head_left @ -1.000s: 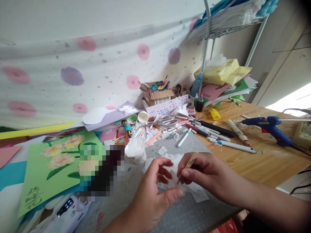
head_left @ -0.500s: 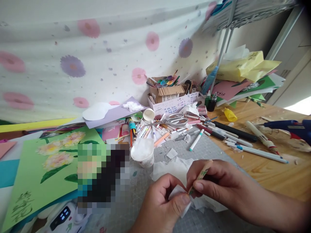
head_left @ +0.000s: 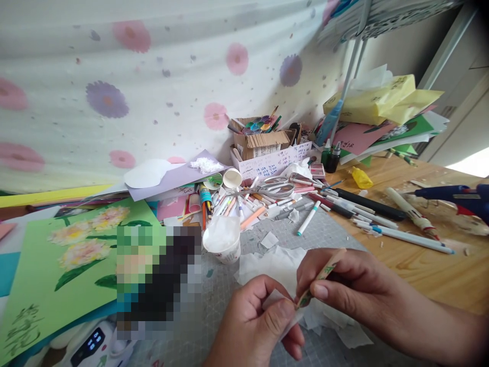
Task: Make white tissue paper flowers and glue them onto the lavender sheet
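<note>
two hands (head_left: pixel 255 321) (head_left: pixel 344 290), one stick (head_left: pixel 324 271), one cup (head_left: pixel 223 243)

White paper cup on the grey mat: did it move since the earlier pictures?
No. The paper cup stands below the same orange pencil on the cutting mat; only the camera shifted.

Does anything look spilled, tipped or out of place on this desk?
Yes. A small paper cup lies tipped on its side by the scissors, markers are strewn loose, and torn white scraps litter the cutting mat. The left hand pinches a paper piece; the right hand holds a stick.
</note>
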Tool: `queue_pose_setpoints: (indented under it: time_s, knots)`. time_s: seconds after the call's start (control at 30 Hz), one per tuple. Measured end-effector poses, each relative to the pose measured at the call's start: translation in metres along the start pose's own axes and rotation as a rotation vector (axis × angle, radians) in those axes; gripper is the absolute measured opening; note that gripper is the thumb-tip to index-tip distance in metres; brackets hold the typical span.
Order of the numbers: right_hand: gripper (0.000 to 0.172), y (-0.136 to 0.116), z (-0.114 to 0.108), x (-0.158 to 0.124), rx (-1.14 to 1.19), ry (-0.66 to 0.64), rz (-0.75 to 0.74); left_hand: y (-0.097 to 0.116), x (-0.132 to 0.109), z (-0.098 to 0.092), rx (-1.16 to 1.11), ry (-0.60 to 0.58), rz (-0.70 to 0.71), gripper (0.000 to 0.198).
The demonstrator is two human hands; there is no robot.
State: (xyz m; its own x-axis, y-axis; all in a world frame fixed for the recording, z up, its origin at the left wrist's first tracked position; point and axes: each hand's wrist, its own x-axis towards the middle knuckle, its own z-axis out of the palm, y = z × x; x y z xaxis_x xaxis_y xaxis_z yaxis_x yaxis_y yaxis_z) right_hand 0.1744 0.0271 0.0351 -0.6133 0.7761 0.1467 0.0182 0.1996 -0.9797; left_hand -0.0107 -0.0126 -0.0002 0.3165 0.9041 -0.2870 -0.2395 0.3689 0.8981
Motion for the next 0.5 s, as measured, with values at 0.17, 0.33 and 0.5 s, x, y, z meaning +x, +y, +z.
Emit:
queue_pose_setpoints:
  time_s: [0.17, 0.33, 0.5]
  knots:
    - [0.016, 0.0018, -0.0008, -0.001, 0.012, 0.009, -0.052, -0.0007, 0.0012, -0.0002, -0.082, 0.036, -0.005, 0.039]
    - [0.017, 0.0012, -0.0028, -0.0029, -0.002, 0.028, -0.052, 0.0008, 0.002, 0.0026, -0.133, 0.069, 0.035, 0.036]
    - [0.018, 0.0011, -0.004, -0.002, -0.003, 0.039, -0.073, 0.0008, 0.0024, 0.0014, -0.137, 0.069, 0.019, 0.037]
